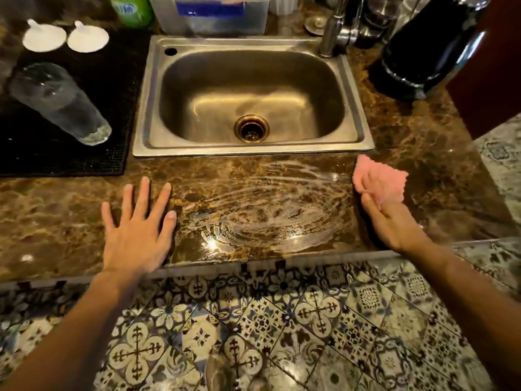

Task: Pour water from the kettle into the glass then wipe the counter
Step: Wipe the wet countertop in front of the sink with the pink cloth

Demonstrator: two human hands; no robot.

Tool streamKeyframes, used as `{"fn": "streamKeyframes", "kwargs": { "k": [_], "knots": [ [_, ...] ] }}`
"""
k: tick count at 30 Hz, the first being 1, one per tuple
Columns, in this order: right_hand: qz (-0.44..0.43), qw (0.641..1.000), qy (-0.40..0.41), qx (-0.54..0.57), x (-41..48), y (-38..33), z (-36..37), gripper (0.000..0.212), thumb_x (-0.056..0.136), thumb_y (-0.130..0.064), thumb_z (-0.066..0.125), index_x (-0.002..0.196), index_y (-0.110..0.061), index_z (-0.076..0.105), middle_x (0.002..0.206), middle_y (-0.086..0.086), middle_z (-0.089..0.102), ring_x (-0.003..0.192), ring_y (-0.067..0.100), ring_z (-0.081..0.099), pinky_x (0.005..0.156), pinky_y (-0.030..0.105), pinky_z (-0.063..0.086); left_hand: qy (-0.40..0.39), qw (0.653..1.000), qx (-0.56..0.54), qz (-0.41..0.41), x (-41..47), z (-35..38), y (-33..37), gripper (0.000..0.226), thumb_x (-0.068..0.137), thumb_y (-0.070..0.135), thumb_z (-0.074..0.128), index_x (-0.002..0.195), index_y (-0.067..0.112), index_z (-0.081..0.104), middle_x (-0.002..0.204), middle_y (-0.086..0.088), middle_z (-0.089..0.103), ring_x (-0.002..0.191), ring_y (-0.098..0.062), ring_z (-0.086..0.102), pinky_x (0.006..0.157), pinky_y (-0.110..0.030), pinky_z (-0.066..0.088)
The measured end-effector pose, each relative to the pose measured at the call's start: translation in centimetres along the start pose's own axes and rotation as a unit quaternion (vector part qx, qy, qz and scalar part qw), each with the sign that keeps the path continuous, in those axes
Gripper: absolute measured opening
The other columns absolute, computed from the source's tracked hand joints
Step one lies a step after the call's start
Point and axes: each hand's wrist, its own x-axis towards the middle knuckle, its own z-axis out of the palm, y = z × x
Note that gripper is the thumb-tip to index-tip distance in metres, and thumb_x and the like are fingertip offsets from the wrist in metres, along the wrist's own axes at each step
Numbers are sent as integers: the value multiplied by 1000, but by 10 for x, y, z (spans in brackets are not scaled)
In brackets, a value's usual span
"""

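Note:
A tall clear glass [60, 103] with water in it stands on a black mat [112, 88] at the left. The black kettle [428, 46] sits at the back right of the brown marble counter [42, 210]. My right hand [392, 221] holds a pink cloth [380, 179] against the counter, right of the sink's front edge. Wet curved streaks [267, 218] shine on the counter between my hands. My left hand [138, 232] lies flat on the counter with fingers spread, holding nothing.
A steel sink [253, 97] with a drain fills the middle, its faucet [332, 32] at the back right. Two white lids [64, 38], a green bottle [132, 9] and a clear plastic box [214, 15] stand behind. Patterned floor tiles lie below the counter edge.

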Motion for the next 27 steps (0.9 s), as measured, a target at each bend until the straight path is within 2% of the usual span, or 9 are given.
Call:
{"fn": "streamKeyframes", "kwargs": {
  "k": [7, 13, 16, 18, 19, 21, 24, 25, 27],
  "knots": [
    [-31, 999, -17, -27, -41, -32, 36, 58, 112, -35, 27, 163, -14, 12, 171, 3, 2, 159, 19, -2, 129, 42, 0, 0, 1000, -4, -7, 1, 0, 0, 62, 100, 65, 4, 161, 50, 2, 174, 7, 0, 160, -23, -4, 123, -62, -2],
    [-29, 998, -40, -30, -84, -65, 74, 59, 110, -47, 16, 163, -29, -1, 168, -10, -13, 154, 6, -20, 121, 28, -17, -12, 1000, 3, -13, 1, -3, 3, 59, 103, 61, 8, 161, 50, 1, 174, 6, -3, 160, -23, -7, 123, -62, -3],
    [-49, 995, -72, 47, -102, -93, 96, 59, 108, -55, 11, 163, -34, 4, 168, -16, -9, 153, 0, -18, 124, 29, -12, -6, 1000, 3, -10, 2, -4, 3, 58, 105, 59, 11, 161, 49, 0, 174, 5, -3, 160, -24, -6, 123, -62, -2],
    [-16, 980, -97, 171, -107, -116, 104, 61, 105, -63, 18, 161, -40, 20, 170, -17, 7, 156, 3, -2, 126, 34, 1, -4, 1000, 4, -8, 0, -4, 2, 58, 105, 59, 11, 161, 49, 0, 174, 5, -2, 160, -24, -6, 123, -62, -2],
    [26, 962, -105, 250, -107, -127, 104, 59, 105, -64, 25, 158, -40, 34, 169, -12, 22, 156, 10, 14, 126, 39, 17, -6, 1000, 4, -7, 0, -4, 1, 58, 105, 59, 11, 161, 50, 0, 174, 5, -3, 160, -24, -6, 123, -62, -2],
    [108, 886, -121, 434, -103, -145, 99, 45, 108, -51, 34, 139, -31, 59, 154, 9, 52, 139, 24, 50, 105, 39, 47, -8, 1000, 5, -4, 1, -5, 2, 57, 105, 60, 11, 160, 50, -1, 174, 6, -3, 160, -24, -7, 123, -62, -2],
    [183, 696, -87, 689, -92, -148, 79, 44, 107, -28, 41, 141, -4, 56, 138, 20, 66, 131, 30, 60, 112, 44, 45, -9, 1000, 12, -8, 2, -5, 1, 57, 105, 59, 11, 160, 50, -1, 174, 7, -5, 160, -22, -8, 123, -61, -3],
    [194, 660, -63, 723, -89, -143, 68, 46, 104, -28, 44, 141, -3, 55, 135, 21, 67, 130, 33, 61, 114, 47, 44, -8, 1000, 12, -9, 2, -4, 1, 57, 105, 59, 11, 160, 51, -1, 174, 7, -5, 160, -22, -8, 123, -61, -3],
    [182, 639, -13, 748, -81, -129, 42, 47, 103, -34, 45, 137, -4, 59, 133, 23, 68, 128, 37, 62, 111, 51, 47, -10, 1000, 10, -6, 2, -4, 1, 58, 104, 60, 11, 160, 51, -1, 174, 7, -5, 160, -22, -8, 123, -61, -4]
  ]
}}
